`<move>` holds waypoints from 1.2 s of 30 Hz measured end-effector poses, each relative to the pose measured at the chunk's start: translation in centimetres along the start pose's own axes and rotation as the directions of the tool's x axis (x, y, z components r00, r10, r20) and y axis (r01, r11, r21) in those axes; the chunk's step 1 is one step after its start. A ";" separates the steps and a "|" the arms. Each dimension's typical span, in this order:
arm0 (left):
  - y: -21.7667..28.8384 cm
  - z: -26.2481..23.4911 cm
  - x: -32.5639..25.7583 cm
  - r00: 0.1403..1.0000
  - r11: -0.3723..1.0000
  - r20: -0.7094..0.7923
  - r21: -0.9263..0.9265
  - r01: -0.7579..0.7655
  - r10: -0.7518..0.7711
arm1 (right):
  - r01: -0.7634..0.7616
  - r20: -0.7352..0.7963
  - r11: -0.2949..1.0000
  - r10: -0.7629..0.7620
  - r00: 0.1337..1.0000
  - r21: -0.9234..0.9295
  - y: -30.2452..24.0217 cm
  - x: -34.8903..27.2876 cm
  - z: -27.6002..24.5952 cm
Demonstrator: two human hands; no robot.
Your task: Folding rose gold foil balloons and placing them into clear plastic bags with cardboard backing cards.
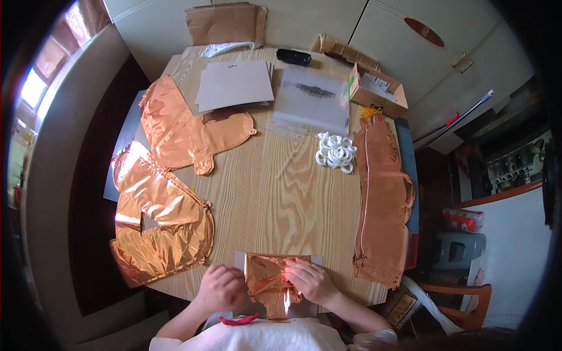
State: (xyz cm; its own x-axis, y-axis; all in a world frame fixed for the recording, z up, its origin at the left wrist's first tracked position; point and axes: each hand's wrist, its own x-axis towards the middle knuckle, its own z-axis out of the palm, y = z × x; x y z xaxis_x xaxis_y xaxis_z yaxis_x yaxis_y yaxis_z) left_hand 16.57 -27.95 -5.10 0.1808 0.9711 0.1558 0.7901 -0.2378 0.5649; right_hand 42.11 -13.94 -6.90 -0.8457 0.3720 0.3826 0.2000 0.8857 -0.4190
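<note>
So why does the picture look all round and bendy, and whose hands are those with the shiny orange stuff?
The picture comes from a small camera worn on a person's head, looking down. Its very wide lens bends straight edges, so the round wooden table looks curved. No machine here: the two hands at the bottom are the person's own. The left hand and the right hand both grip a folded copper foil balloon, flat with no air in it, lying on a grey card. More flat copper foil balloons lie to the left and the right. Further back are a pile of white ribbon, a stack of grey cards, clear plastic bags and an open cardboard box.
</note>
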 end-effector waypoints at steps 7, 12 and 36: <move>0.7 -0.4 6.8 0.987 0.995 0.161 0.099 -0.022 0.006 | -0.053 0.046 0.998 0.052 0.998 0.030 0.1 0.1 -0.1; 0.4 1.4 6.6 0.958 0.988 0.287 0.150 -0.030 -0.015 | -0.044 0.025 0.997 0.043 0.999 0.066 0.3 0.5 -0.2; 0.8 2.0 6.1 0.967 0.959 0.250 0.281 -0.033 -0.040 | -0.219 0.192 0.951 0.262 0.946 -0.218 -2.1 1.2 1.5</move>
State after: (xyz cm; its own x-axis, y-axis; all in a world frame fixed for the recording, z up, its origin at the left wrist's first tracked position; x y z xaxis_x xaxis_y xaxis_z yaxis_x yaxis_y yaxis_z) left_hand 19.49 -22.19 -5.37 0.2901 0.9541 -0.0742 0.9163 -0.2546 0.3092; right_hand 39.94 -15.73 -6.77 -0.8422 0.5309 0.0943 0.4836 0.8211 -0.3030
